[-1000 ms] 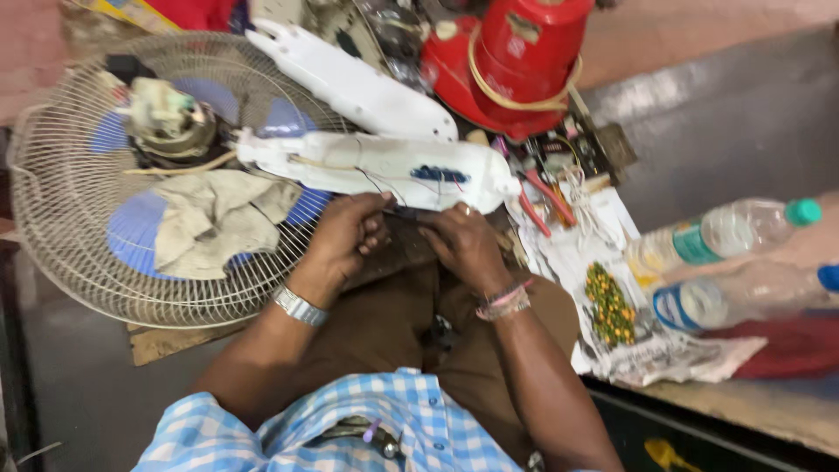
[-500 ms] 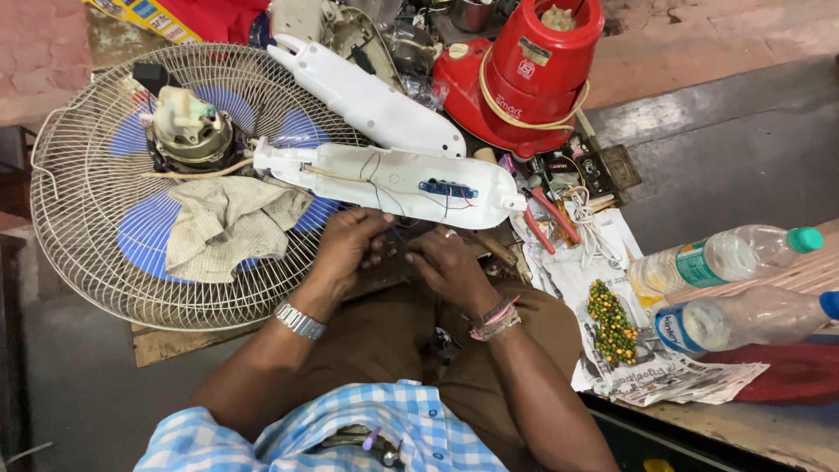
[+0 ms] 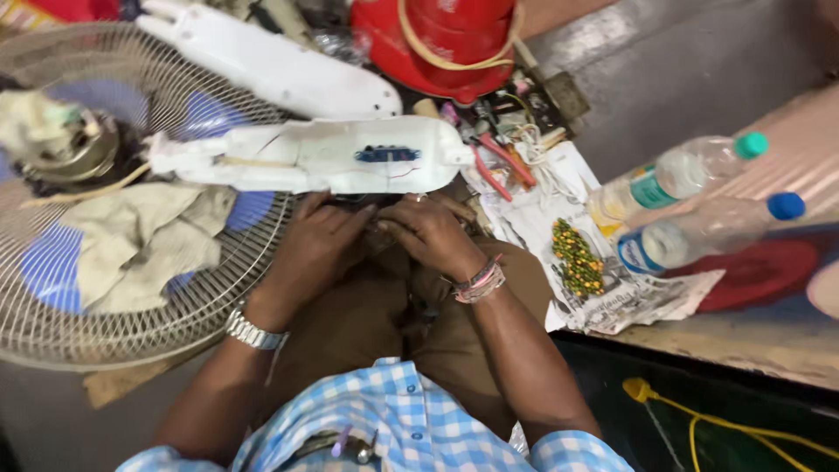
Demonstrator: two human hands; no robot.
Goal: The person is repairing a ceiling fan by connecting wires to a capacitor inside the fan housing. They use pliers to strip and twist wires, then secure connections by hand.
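Item 1: left hand (image 3: pixel 316 238), steel watch (image 3: pixel 254 331) at the wrist. Fingers curled inward and pressed against a small dark part (image 3: pixel 374 220) held between both hands, just under the near edge of the white plastic housing (image 3: pixel 323 156). What the part is cannot be told; it is mostly hidden by the fingers.

Item 2: right hand (image 3: pixel 434 234), bead and thread bracelets (image 3: pixel 479 281) at the wrist. Fingers bent and closed on the same dark part from the other side, fingertips meeting those of the left hand.

Item 3: white plastic housing, long, lying flat across the middle of the workbench (image 3: pixel 769 345), a small blue component (image 3: pixel 386 155) and thin wires on its upper face. It touches the knuckles of both hands.

Item 4: fan guard (image 3: pixel 105 323), wire, round, at the left edge of the workbench, blue blades behind it, a motor (image 3: pixel 54 144) at its centre and a beige rag (image 3: pixel 144 240) draped on the wires.

Item 5: second white housing piece (image 3: pixel 271 65), along the far edge.

Item 6: red appliance base (image 3: pixel 437 44), far edge, right of centre.

Item 7: red-handled pliers (image 3: pixel 498 166), just right of the housing, among loose wires.

Item 8: newspaper sheet (image 3: pixel 603 297), right of the hands, with a heap of yellow-green bits (image 3: pixel 577 258) on it.

Item 9: 2 clear plastic bottles, lying on their sides near the right edge, 1 green-capped (image 3: pixel 673 179), 1 blue-capped (image 3: pixel 708 236).
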